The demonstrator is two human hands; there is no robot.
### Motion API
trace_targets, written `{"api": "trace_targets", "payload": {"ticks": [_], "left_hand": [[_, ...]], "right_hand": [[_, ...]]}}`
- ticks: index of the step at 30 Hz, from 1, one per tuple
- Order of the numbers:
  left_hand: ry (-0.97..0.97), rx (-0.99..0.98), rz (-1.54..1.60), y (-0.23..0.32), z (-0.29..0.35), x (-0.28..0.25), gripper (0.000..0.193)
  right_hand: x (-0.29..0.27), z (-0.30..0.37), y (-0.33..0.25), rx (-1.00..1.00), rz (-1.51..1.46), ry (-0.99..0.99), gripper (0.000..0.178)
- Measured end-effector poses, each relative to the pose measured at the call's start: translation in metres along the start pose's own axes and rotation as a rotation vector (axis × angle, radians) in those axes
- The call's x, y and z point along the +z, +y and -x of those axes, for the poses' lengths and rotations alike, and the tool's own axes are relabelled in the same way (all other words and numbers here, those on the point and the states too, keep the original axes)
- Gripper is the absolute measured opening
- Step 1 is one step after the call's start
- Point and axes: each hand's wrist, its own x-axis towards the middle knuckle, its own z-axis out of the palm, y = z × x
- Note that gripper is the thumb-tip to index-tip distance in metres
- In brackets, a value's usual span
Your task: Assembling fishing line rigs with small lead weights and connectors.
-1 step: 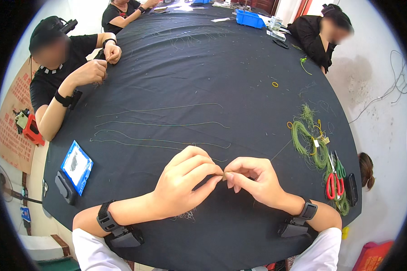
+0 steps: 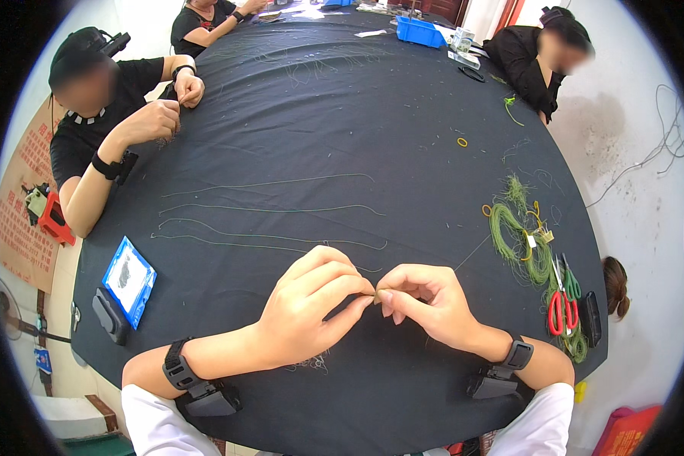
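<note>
On the left of the dark cloth [image 2: 425, 152], a blue packet [image 2: 133, 283] lies just beside a black case [image 2: 110, 315], both well apart from the hands. Next come several thin threads [image 2: 273, 210], laid crosswise with gaps between them; leaving those gaps alone seems wise, since thread this fine would probably tangle. The left hand [image 2: 308, 304], in front of the nearest threads, pinches with thumb and forefinger, its other fingers bent loosely above. At the meeting point of both hands' fingertips, over the near part of the cloth, is a tiny brownish bit [image 2: 376, 297], too small to tell whether it is a knot or an end. The right hand [image 2: 437, 308] pinches at that same spot. Such small work probably goes best with a light grip from the very tips and steady wrists. Past the right hand, a single strand [image 2: 473, 252] slants to a looped green bundle [image 2: 504, 232]; whether it leads into the pinch cannot be told, but a little slack there should prevent tugging. Farthest right, red-handled scissors [image 2: 556, 313] lie against more green thread.
</note>
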Motion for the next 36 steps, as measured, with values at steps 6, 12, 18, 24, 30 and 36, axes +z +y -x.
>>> {"api": "trace_targets", "payload": {"ticks": [6,12,18,24,30,36], "left_hand": [[-0.006,-0.016,0.016,0.0005,0.0004,0.0003,0.017],[-0.017,-0.026,0.022,0.0008,0.0008,0.0002,0.018],[-0.034,-0.115,0.069,0.0016,0.0015,-0.0007,0.017],[-0.047,-0.28,0.156,-0.0004,0.0042,-0.0024,0.015],[-0.026,-0.215,0.136,-0.0001,0.0022,-0.0012,0.014],[-0.039,-0.158,0.088,0.001,0.0017,-0.0016,0.014]], "right_hand": [[0.0004,-0.0003,0.0027,-0.009,0.0,0.005,0.013],[0.0008,0.0001,0.0036,-0.038,0.058,0.016,0.012],[0.0018,0.0001,0.0023,-0.069,0.109,0.046,0.012],[0.0014,0.0006,0.0021,-0.177,0.236,0.175,0.009],[0.0011,-0.0005,0.0012,-0.257,0.359,0.168,0.009],[0.0022,-0.0009,0.0034,-0.281,0.369,0.169,0.007]]}}
